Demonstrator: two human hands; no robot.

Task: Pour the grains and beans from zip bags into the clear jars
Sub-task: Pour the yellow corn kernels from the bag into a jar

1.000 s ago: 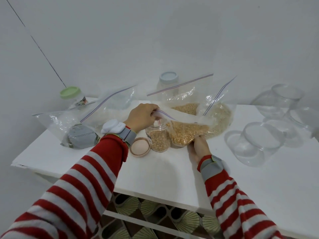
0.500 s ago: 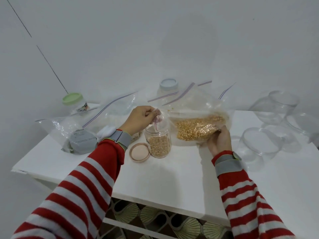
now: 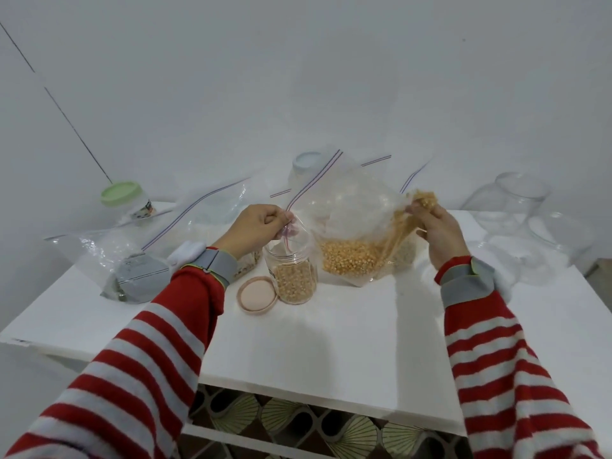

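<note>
A clear zip bag (image 3: 347, 223) of yellow grains hangs between both hands over the white table (image 3: 331, 342). My left hand (image 3: 255, 228) pinches the bag's open mouth just above a small clear jar (image 3: 293, 276), which is more than half full of the same grains. My right hand (image 3: 437, 231) grips the bag's lower corner, lifted high to the right, with some grains bunched at the fingers. Most of the grains sit in a sagging fold low in the bag, right of the jar.
The jar's pink lid (image 3: 257, 295) lies upturned left of it. Other zip bags lie behind, one with grey contents (image 3: 139, 276) at the left. A green-lidded jar (image 3: 124, 198) and a pale blue-lidded jar (image 3: 306, 160) stand at the back. Empty clear jars (image 3: 516, 207) lie at right.
My right hand has risen from under the bag to hold its corner up high on the right. The grains slid down into a fold beside the jar. My left hand stayed at the jar's mouth.
</note>
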